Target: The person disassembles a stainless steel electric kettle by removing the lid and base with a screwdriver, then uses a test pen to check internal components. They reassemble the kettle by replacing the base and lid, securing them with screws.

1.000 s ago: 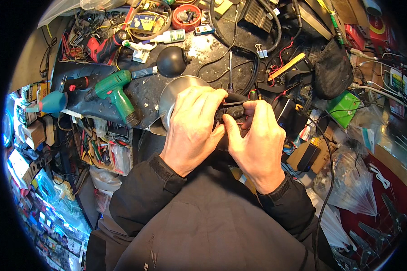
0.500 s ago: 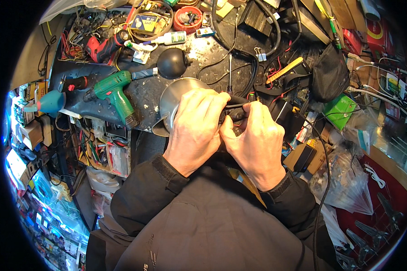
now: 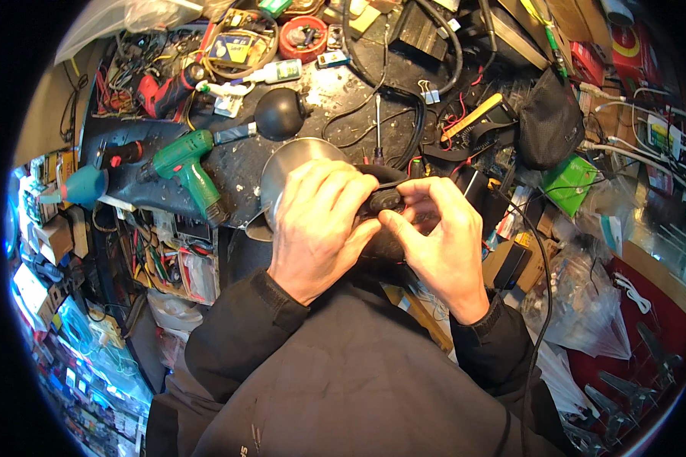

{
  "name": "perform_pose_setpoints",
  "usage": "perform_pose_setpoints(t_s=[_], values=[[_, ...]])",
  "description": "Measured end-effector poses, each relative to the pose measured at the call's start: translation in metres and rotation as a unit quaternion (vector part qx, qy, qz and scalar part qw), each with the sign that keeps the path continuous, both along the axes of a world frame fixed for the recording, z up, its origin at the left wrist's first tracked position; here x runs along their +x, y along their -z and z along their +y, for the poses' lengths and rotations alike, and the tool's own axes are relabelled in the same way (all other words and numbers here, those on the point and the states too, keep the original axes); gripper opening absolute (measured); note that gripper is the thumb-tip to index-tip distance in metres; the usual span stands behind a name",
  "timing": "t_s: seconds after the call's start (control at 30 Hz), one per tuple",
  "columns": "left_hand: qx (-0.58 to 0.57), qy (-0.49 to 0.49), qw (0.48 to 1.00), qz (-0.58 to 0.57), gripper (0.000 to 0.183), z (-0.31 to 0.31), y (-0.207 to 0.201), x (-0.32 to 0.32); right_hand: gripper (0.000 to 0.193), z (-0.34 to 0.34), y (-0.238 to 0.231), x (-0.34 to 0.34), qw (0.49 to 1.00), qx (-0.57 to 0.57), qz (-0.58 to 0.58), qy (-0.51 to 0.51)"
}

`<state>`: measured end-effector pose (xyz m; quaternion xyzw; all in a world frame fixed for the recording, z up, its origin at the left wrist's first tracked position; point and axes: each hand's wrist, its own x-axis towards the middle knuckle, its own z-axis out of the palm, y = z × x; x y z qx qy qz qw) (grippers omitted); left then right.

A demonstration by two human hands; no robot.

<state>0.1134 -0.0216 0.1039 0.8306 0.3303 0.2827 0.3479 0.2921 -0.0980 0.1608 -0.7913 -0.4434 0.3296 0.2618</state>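
Note:
Between my two hands is a dark black part [image 3: 386, 200] with a rounded knob-like piece facing up. My left hand [image 3: 316, 228] is closed around it from the left, its fingers curled over the far side. Thumb and fingertips of my right hand [image 3: 443, 236] pinch its right edge. A shiny silver metal vessel [image 3: 286, 158] with an open rounded rim shows behind and left of my left hand. Whether the black part is joined to the vessel is hidden by my fingers.
On the dark bench [image 3: 229, 171] lie a green cordless drill [image 3: 187, 169], a black rubber bulb [image 3: 278, 114], a red-and-black tool [image 3: 168, 93] and a screwdriver [image 3: 379, 126]. Loops of black cable [image 3: 418, 133] and a black mesh pouch [image 3: 550, 122] sit to the right.
My right hand's fingers have spread and shifted slightly right, exposing more of the rounded black piece. My left hand has moved slightly left. The whole view has shifted a little.

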Motion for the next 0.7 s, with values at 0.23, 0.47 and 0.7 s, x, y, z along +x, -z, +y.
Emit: perform_pose_setpoints(t_s=[0.23,0.47,0.7], values=[[0.028,0.021,0.999,0.040,0.041,0.000,-0.004,0.001,0.039,-0.005,0.011,0.007,0.991,-0.028,0.121,0.058],[0.055,0.015,0.997,0.055,0.037,0.001,-0.004,0.006,0.039,-0.007,0.015,0.014,0.969,0.002,0.229,0.089],[0.052,0.017,0.996,0.067,0.038,0.000,-0.008,0.006,0.047,-0.006,0.018,0.016,0.977,-0.001,0.202,0.072]])
